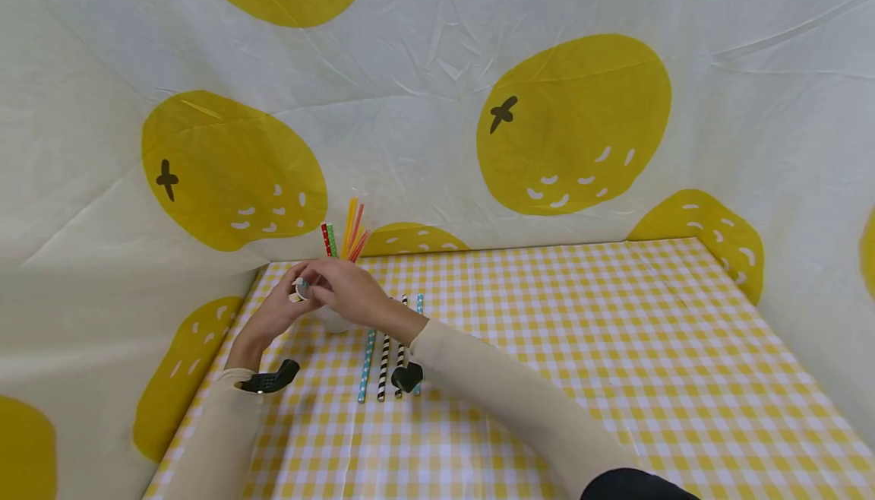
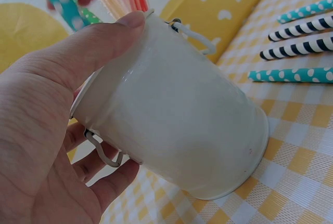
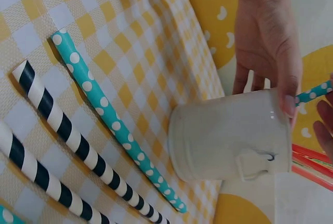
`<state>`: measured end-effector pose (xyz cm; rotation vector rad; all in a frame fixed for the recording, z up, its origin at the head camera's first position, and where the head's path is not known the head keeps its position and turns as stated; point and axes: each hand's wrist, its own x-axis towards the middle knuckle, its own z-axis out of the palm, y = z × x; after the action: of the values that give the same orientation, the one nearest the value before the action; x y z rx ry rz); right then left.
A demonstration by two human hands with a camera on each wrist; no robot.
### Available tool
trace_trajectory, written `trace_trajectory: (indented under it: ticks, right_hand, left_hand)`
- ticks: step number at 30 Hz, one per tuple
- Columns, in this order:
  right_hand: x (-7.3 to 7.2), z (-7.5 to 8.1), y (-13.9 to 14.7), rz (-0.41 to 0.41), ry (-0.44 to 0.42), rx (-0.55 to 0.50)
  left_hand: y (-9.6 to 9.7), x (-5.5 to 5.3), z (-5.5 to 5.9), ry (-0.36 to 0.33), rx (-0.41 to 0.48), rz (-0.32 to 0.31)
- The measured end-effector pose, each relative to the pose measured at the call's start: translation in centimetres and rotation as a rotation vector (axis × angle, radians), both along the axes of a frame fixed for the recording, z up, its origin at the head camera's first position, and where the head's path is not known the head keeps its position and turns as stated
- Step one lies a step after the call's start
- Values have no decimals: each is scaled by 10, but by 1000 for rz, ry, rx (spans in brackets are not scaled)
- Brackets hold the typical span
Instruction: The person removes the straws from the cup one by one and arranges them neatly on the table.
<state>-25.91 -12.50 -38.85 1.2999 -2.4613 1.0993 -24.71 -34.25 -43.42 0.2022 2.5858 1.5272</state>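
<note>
My left hand (image 1: pixel 273 316) holds a white metal pail (image 2: pixel 179 104) by its upper side, thumb along the rim and fingers round the far side by a small wire handle (image 2: pixel 104 151). At the pail's mouth, my right hand (image 1: pixel 355 289) pinches a teal paper straw with white dots (image 3: pixel 312 94), its lower end at the opening. Red and orange straws (image 1: pixel 352 226) and a red and a green dotted straw (image 1: pixel 328 238) stick up beyond the hands; the right wrist view shows red ones at the pail's mouth.
Right of the pail, teal dotted straws (image 3: pixel 112 117) and black-and-white striped straws (image 3: pixel 67 130) lie side by side on a yellow checked tablecloth (image 1: pixel 547 333). A white cloth with yellow fruit prints (image 1: pixel 424 143) hangs behind and to the left of the table.
</note>
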Motion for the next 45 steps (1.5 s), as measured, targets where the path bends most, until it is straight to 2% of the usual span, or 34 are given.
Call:
trace_trajectory:
  ticks: [9,15,20,23,29,30,34,36,37,45]
  right_hand:
    - [4,15,19,5,62,-184]
    - [9,25,34,15,40,-274]
    - [9,33,46,12,72,-339]
    - [10,39,53,7,84,-383]
    - [12,46,67,-6,55,-445]
    - [12,47,70,-8,38,-448]
    - [14,51,80,-10,-51,-447]
    - [15,51,86,-15,-109,-440]
    - [15,51,90,-21,-131,-434]
    - [3,33,117,-108,-392,-367]
  left_hand:
    - [2,-1,-2,-2,-40,19]
    - [2,-1,-3,-21,-27,23]
    - [3,-1,-3,-22,-34,23]
    - [3,-1,-3,-18,-37,24]
    - [4,0,-4,4,-43,16]
    - [7,2,0,0,-38,15]
    - [6,4,0,-5,-36,17]
    - [6,5,0,-8,-36,22]
    - [4,3,-4,-3,-41,22]
    - [4,2,-2,-2,-38,19]
